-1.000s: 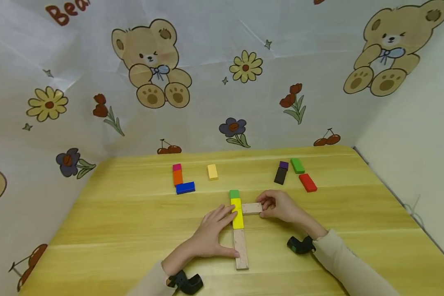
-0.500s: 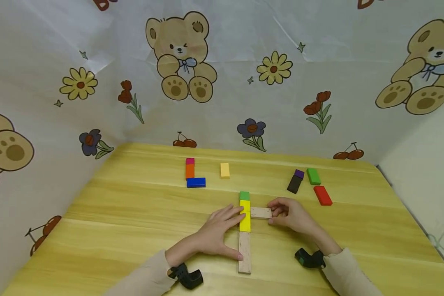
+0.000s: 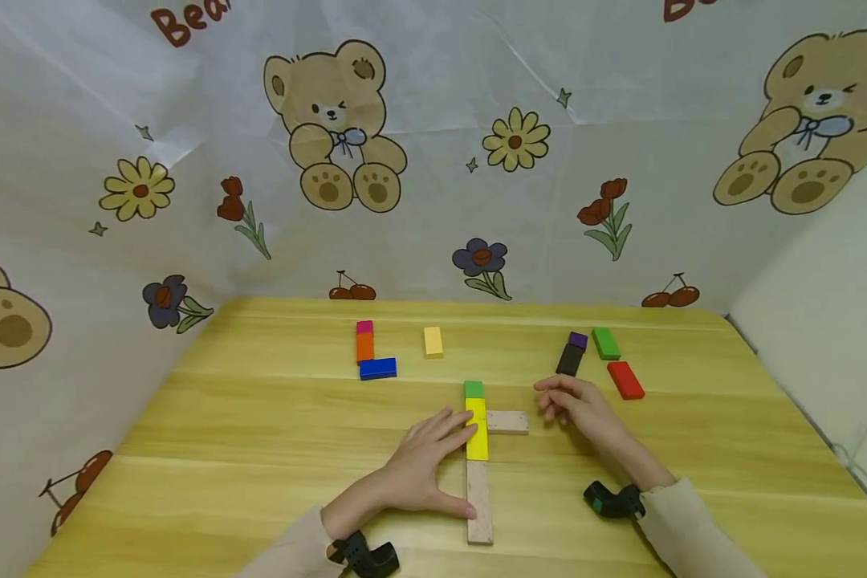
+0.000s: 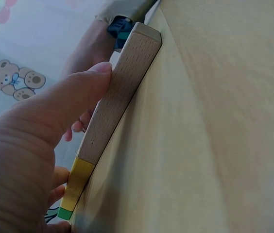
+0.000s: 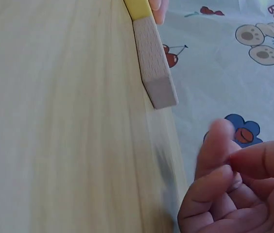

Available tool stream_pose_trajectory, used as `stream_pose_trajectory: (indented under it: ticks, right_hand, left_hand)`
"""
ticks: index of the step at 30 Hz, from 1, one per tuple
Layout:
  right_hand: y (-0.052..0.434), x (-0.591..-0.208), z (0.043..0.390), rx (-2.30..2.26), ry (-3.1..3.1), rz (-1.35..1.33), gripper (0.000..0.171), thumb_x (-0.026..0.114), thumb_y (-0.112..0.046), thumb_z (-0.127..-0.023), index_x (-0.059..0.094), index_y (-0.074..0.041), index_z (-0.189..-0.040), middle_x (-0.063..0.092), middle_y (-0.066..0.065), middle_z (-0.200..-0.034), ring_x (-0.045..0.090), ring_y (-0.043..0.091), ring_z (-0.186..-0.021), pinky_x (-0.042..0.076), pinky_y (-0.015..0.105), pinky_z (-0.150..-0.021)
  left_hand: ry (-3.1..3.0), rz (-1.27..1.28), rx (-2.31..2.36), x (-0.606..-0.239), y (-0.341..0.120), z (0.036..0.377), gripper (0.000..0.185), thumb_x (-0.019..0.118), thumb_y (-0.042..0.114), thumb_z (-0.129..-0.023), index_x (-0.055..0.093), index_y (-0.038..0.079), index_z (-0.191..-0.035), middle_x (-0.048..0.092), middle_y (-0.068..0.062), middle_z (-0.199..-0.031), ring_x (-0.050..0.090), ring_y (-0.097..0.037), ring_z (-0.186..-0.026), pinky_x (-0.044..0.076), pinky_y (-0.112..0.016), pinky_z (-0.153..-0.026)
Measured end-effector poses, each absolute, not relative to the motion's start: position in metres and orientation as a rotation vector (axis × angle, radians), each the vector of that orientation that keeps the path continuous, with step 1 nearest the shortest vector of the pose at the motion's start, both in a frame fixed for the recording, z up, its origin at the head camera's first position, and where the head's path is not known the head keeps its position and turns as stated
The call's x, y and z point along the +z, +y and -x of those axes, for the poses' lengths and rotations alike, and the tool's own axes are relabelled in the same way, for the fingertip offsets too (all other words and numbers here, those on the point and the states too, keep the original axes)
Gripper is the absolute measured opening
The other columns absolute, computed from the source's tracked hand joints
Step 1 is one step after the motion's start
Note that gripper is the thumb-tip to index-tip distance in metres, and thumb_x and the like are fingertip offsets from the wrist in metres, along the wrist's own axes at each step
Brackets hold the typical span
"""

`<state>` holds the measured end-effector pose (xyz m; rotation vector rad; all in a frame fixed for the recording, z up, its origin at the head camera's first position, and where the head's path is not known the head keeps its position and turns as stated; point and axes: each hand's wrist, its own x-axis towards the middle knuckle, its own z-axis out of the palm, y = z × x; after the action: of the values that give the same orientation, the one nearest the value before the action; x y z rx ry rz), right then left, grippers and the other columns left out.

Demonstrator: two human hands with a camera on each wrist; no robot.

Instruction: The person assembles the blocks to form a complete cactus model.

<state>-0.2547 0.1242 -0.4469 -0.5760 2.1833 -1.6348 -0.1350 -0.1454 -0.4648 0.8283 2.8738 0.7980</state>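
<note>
My left hand (image 3: 426, 466) spreads over a line of blocks, its fingertips on the yellow block (image 3: 479, 448) and its thumb touching the side of the long plain wooden block (image 3: 480, 522). A small green block (image 3: 473, 389) caps the far end of this line. Jutting right from the yellow block lies a shorter plain wooden block (image 3: 508, 422). My right hand (image 3: 578, 409) is off to the right of that piece, fingers loosely curled and holding nothing. The right wrist view has the wooden block's end (image 5: 161, 92) apart from the fingertips.
At the back left are pink, orange and blue blocks (image 3: 378, 369), with a pale yellow block (image 3: 433, 342) nearby. Purple and black blocks (image 3: 570, 360), a green block (image 3: 606, 343) and a red block (image 3: 625, 380) lie at the back right. A bear-printed sheet hangs behind the table.
My right hand has let go of the shorter wooden block and drawn away to the right and back. The block stays beside the yellow one. My left hand keeps its place; the head view has shifted.
</note>
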Motion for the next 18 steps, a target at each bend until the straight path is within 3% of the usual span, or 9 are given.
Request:
stream_pose_trajectory:
  ticks: [3, 9, 18]
  right_hand:
    - [0.129, -0.448, 0.256, -1.674, 2.223, 0.557, 0.023, 0.039, -0.005, -0.094, 0.052, 0.008, -0.108, 0.053, 0.025, -0.083, 0.052, 0.018, -0.06, 0.044, 0.024, -0.053]
    - [0.138, -0.447, 0.257, -1.683, 2.266, 0.567, 0.022, 0.042, -0.007, -0.093, 0.054, 0.008, -0.104, 0.053, 0.023, -0.082, 0.049, 0.012, -0.059, 0.044, 0.023, -0.052]
    - [0.147, -0.438, 0.26, -1.647, 2.384, 0.629, 0.021, 0.044, -0.006, -0.093, 0.054, 0.008, -0.103, 0.055, 0.028, -0.081, 0.051, 0.021, -0.057, 0.044, 0.027, -0.047]
  left_hand:
    - [2.876, -0.83, 0.805, -0.468, -0.144, 0.135, 0.1, 0.056, 0.074, -0.062, 0.024, 0.021, -0.141, 0.011, 0.005, -0.149, 0.007, -0.026, -0.137, 0.014, -0.051, -0.105]
    - [2.873, -0.823, 0.82, -0.47, -0.141, 0.134, 0.101, 0.055, 0.075, -0.061, 0.024, 0.021, -0.141, 0.01, 0.007, -0.149, 0.006, -0.025, -0.137, 0.014, -0.05, -0.105]
    - [2.853, -0.808, 0.817, -0.466, -0.143, 0.133, 0.1, 0.055, 0.074, -0.062, 0.024, 0.021, -0.141, 0.01, 0.006, -0.149, 0.006, -0.025, -0.137, 0.014, -0.05, -0.106]
